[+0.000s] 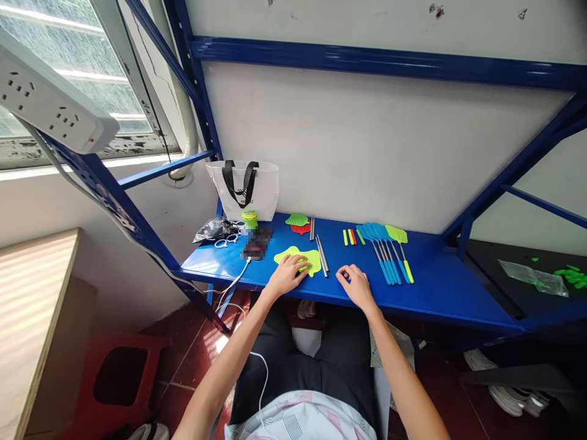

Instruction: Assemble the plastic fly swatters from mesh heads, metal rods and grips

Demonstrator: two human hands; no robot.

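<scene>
Lying loosely open, left hand (288, 274) touched yellow-green perforated plastic heads (314, 261) on blue counter (440, 293); right hand (356, 285) half-curled near slim silver rods (321, 254), hold unclear.

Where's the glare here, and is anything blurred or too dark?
Head view, left: bright window, pale sheen on the blue desk; head view, centre-left: a dark item pixelated past reading; head view, lower right: heavy shadow; head view, middle: left hand and right hand look fairly sharp.
</scene>
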